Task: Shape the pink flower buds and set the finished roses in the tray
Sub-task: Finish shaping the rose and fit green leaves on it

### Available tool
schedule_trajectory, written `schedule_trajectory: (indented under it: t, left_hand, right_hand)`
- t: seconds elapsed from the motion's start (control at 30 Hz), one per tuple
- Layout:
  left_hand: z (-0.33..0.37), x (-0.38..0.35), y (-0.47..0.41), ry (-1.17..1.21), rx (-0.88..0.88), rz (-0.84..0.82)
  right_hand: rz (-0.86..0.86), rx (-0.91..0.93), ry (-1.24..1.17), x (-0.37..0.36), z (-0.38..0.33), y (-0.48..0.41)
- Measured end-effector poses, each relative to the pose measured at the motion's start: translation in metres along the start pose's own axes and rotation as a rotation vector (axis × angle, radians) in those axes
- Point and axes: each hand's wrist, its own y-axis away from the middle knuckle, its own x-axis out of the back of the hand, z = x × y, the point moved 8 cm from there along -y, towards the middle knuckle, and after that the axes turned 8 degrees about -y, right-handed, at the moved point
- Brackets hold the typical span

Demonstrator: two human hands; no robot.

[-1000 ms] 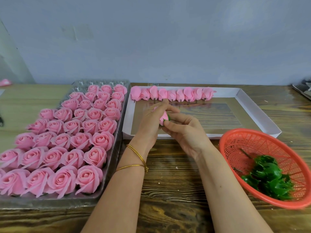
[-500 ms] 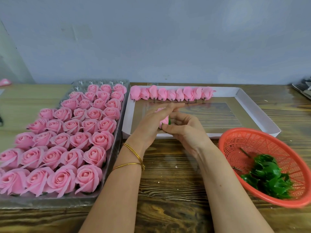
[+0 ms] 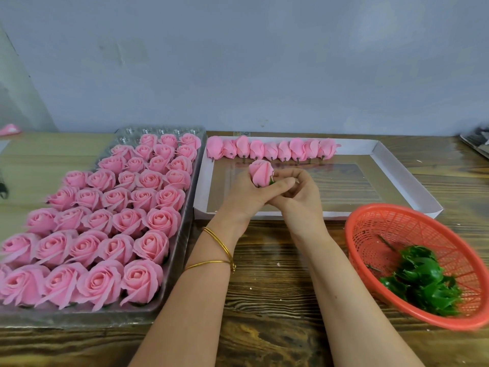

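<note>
Left hand, with two gold bangles on the wrist, curls round the base of a pink bud and holds it upright. Right hand presses against it, curled fingers pinching at the bud's green base. Both hover over the near part of the white tray. At far left a clear tray is packed with open roses. Along the white tray's far edge lies a row of closed buds, stems toward the person. At right a red basket on the wooden surface holds green leaves.
</note>
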Motion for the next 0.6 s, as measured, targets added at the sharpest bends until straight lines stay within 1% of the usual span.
schedule_trajectory:
  t: [0.23, 0.3, 0.6]
  left_hand:
    - [0.001, 0.005, 0.003, 0.070, 0.014, 0.091]
    - [0.001, 0.005, 0.003, 0.075, -0.008, 0.104]
    - [0.004, 0.010, 0.003, 0.015, -0.064, 0.161]
  right_hand:
    - [-0.106, -0.041, -0.029, -0.009, 0.005, 0.002]
    - [-0.129, -0.046, -0.041, -0.011, 0.005, 0.003]
    - [-0.188, -0.050, -0.031, -0.016, 0.002, 0.003]
